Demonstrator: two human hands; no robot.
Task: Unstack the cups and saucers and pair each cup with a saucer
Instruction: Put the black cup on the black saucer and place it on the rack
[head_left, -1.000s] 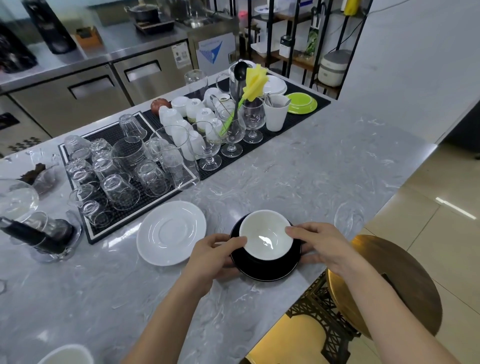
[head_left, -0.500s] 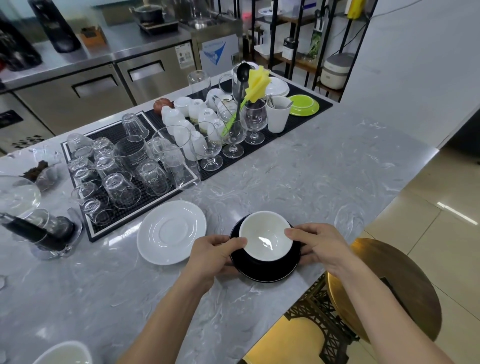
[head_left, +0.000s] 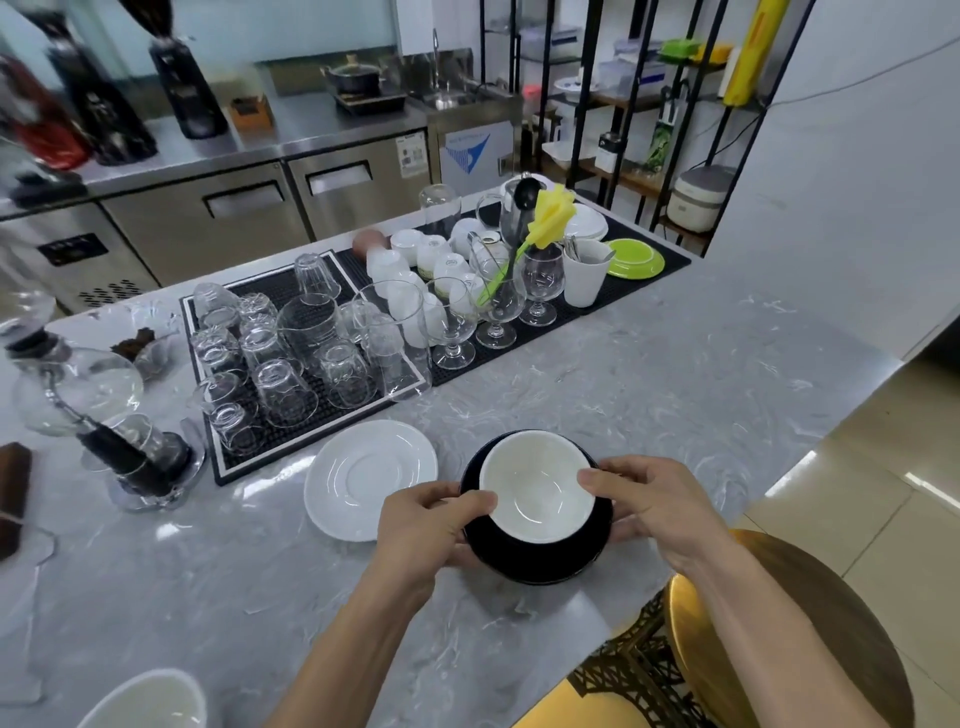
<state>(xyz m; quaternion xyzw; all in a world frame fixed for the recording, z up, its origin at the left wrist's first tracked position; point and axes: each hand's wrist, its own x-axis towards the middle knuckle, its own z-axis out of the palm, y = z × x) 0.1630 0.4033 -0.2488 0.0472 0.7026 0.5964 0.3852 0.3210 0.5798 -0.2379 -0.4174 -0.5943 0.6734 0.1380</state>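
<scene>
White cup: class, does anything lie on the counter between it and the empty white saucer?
Nothing visible does. Only bare counter separates the white cup, held by both hands over the black saucer, from the white saucer.

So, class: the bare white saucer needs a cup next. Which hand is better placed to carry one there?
Left. The left hand lies between the round white saucer and the white cup; the right hand grips the far side.

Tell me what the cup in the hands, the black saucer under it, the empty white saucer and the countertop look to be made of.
White cup: likely glazed ceramic; smooth, soft sheen inside.
Black saucer: probably glazed ceramic too; opaque, glossy rim.
White saucer: glazed ceramic or porcelain by its shiny, ringed surface.
Countertop: polished grey marble or marble-look stone; white veining, reflections.
</scene>
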